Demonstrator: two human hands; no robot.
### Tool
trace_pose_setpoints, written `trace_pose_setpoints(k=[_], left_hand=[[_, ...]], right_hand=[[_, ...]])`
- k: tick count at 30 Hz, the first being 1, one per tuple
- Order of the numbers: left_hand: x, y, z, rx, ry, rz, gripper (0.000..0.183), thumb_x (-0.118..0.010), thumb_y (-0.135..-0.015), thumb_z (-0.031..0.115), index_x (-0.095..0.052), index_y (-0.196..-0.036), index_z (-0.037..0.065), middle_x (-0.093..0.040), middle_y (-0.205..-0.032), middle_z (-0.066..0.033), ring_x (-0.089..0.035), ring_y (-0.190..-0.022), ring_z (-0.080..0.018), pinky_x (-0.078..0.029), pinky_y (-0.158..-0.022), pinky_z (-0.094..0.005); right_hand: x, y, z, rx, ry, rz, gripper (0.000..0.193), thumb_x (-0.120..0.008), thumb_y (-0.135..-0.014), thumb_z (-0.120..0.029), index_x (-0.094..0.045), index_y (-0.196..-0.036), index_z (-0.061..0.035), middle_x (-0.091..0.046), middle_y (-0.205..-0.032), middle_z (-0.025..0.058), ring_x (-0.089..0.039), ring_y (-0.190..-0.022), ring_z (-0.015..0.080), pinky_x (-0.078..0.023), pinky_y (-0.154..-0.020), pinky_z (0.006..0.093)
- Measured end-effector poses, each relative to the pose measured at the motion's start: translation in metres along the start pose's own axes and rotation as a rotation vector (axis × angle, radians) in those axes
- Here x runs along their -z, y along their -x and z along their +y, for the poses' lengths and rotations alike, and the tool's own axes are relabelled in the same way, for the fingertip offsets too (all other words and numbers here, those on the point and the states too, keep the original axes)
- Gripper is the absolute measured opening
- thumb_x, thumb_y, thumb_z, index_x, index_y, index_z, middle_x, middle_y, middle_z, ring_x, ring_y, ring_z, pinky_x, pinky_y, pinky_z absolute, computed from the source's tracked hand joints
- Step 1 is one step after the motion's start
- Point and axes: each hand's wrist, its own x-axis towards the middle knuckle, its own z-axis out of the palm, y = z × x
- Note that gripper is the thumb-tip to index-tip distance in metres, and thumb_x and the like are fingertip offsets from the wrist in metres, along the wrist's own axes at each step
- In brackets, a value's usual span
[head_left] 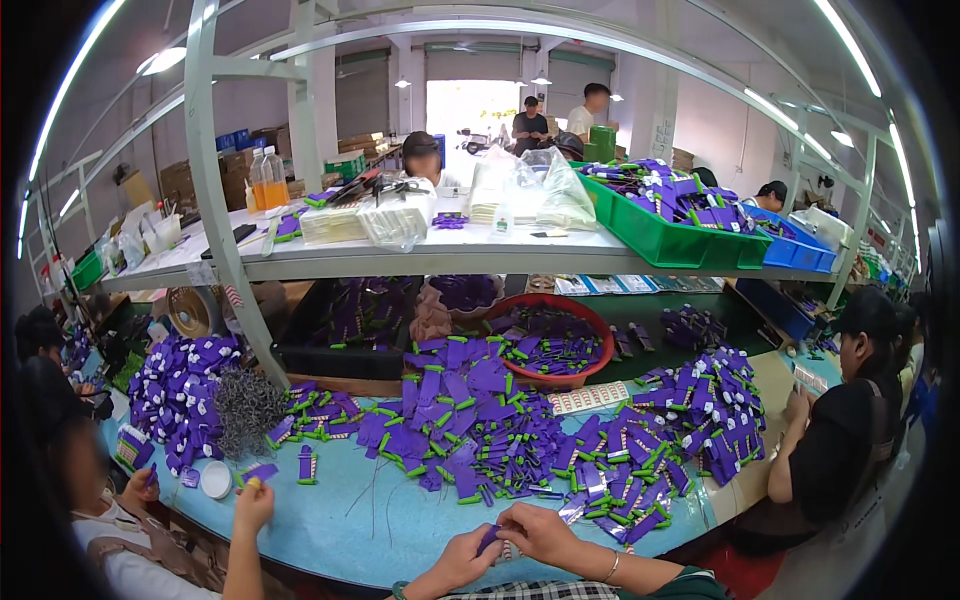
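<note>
Close to the front table edge, my left hand (460, 562) is closed around a small flat purple plastic piece (488, 540). My right hand (541, 534) meets it from the other side, fingers pinched together at the piece; a pale strip shows just under the fingertips. Exactly what the right fingers grip is hidden. Beyond my hands spreads a large heap of flat purple pieces with green ends (440, 410). To its right lies another heap of purple and green pieces (625, 470), several bearing pale striped strips.
A red basin (603, 345) of similar pieces stands behind the heap, below a shelf (420, 262) carrying a green crate (660, 240). A wire tangle (250, 412) and a white round dish (215, 480) lie left. Co-workers sit at both sides; one left hand-held piece (258, 473) is purple.
</note>
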Motion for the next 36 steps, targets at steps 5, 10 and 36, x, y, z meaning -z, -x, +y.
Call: trace_pose_setpoints(k=[5,10,36], left_hand=[[-0.004,0.0,-0.001,0.01,-0.07,-0.037,0.022,-0.048,-0.093,0.021,-0.059,-0.1,0.004,-0.066,-0.074,-0.0095,-0.067,-0.07,-0.0236,-0.05,-0.063,-0.0338],[-0.014,0.0,0.002,0.132,0.166,-0.111,0.025,-0.046,-0.095,0.022,-0.063,-0.102,0.004,-0.068,-0.078,-0.0055,-0.066,-0.071,-0.0148,-0.051,-0.065,-0.029],[0.059,-0.098,0.005,0.126,-1.136,0.168,0.042,-0.071,-0.075,0.037,-0.056,-0.095,0.003,-0.062,-0.063,-0.0138,-0.064,-0.062,-0.0349,-0.05,-0.054,-0.0442]], right_hand=[[0.004,0.001,0.008,-0.022,-0.07,-0.113,0.019,-0.067,-0.084,-0.018,-0.058,-0.09,-0.0031,-0.06,-0.081,0.0109,-0.063,-0.069,0.0247,-0.049,-0.059,0.0338],[-0.002,0.011,0.018,-0.031,-0.078,-0.051,0.02,-0.066,-0.085,-0.02,-0.058,-0.086,-0.0019,-0.061,-0.077,0.0124,-0.061,-0.065,0.026,-0.046,-0.056,0.0348],[0.008,0.051,0.044,0.147,0.331,-0.081,0.015,-0.064,-0.079,-0.016,-0.064,-0.091,-0.0064,-0.058,-0.088,0.0071,-0.056,-0.085,0.0246,-0.045,-0.074,0.0368]])
